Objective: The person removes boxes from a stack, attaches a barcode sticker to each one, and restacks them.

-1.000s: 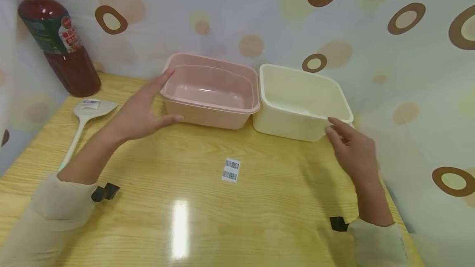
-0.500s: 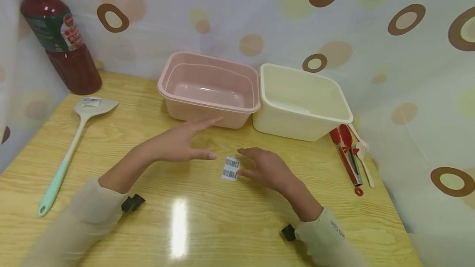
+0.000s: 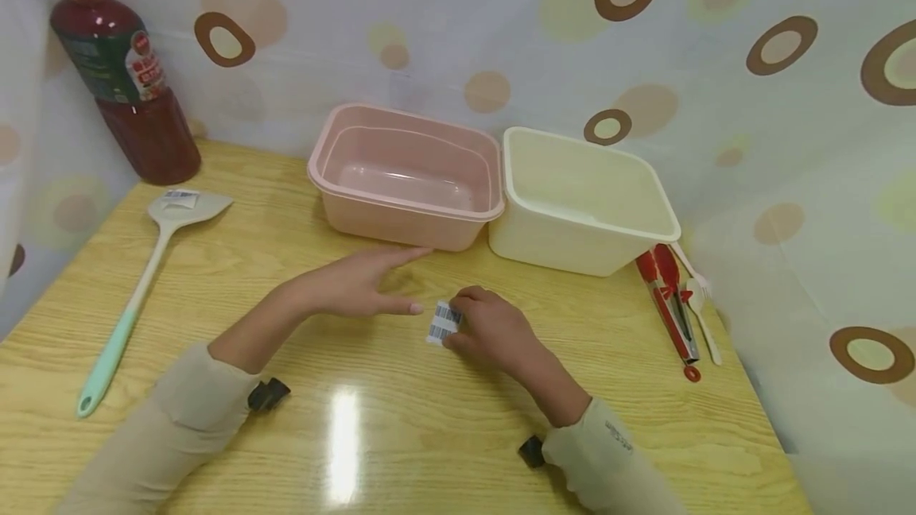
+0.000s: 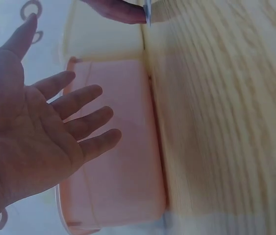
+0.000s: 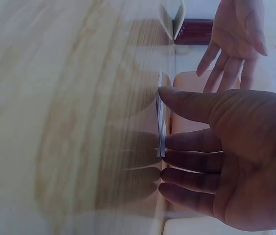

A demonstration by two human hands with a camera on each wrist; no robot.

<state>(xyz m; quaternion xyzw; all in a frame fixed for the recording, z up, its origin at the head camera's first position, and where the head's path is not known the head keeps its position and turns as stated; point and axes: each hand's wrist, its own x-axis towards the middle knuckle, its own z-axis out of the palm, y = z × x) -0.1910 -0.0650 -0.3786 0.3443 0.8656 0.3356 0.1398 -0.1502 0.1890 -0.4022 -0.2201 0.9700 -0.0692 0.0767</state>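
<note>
A small white label (image 3: 438,324) printed with two barcodes lies on the wooden table in the head view. My right hand (image 3: 495,332) is over its right side, thumb and fingertips at opposite edges. The right wrist view shows the thin label (image 5: 161,115) edge-on between the thumb and fingertips, the other fingers touching the table. Left of the label, my left hand (image 3: 351,284) hovers in front of the pink basin (image 3: 404,222), holding nothing. Its palm and spread fingers show in the left wrist view, where the left hand (image 4: 30,127) is apart from the basin.
A cream bin (image 3: 558,243) stands against the pink basin's right side. Red tongs (image 3: 669,300), a light spoon (image 3: 703,320) and a fork (image 3: 690,265) lie at right. On the left are a pale turner (image 3: 139,284) with a mint handle and a red sauce bottle (image 3: 125,94).
My right hand has left the cream bin's corner, come left to the label and closed on it. My left hand has moved right and nearer from the pink basin's left end.
</note>
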